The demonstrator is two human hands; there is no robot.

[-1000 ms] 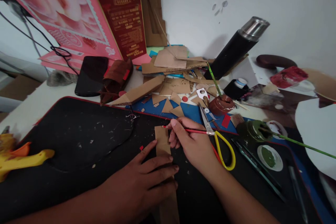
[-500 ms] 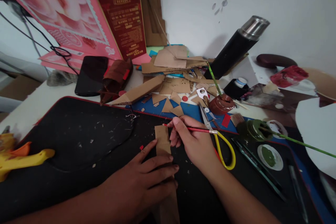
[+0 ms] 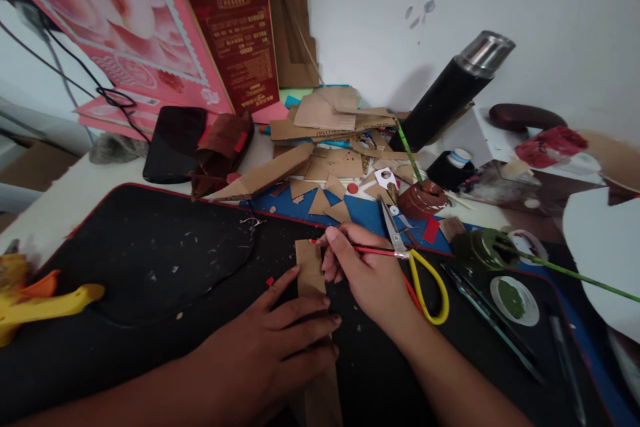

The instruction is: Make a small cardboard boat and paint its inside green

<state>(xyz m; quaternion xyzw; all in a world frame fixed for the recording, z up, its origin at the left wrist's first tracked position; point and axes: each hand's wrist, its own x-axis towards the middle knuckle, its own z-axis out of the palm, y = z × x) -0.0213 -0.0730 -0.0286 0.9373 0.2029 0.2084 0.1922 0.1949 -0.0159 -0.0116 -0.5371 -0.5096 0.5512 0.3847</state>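
A long brown cardboard strip (image 3: 309,265) lies on the black mat (image 3: 150,267). My left hand (image 3: 273,347) rests flat on the strip with its fingers spread. My right hand (image 3: 365,270) pinches a thin red paintbrush (image 3: 380,251), whose tip sits at the strip's upper end. Yellow-handled scissors (image 3: 423,273) lie just right of my right hand.
Cardboard scraps (image 3: 330,147) pile up behind the mat. A black flask (image 3: 445,93) leans at the back right. A brown paint pot (image 3: 423,199), a green pot (image 3: 483,250) with a green brush, and a green-smeared lid (image 3: 514,299) sit at right. A yellow glue gun (image 3: 45,300) lies at left.
My right hand and the brush tip shifted slightly along the strip's top end and back. My left hand stayed put on the cardboard.
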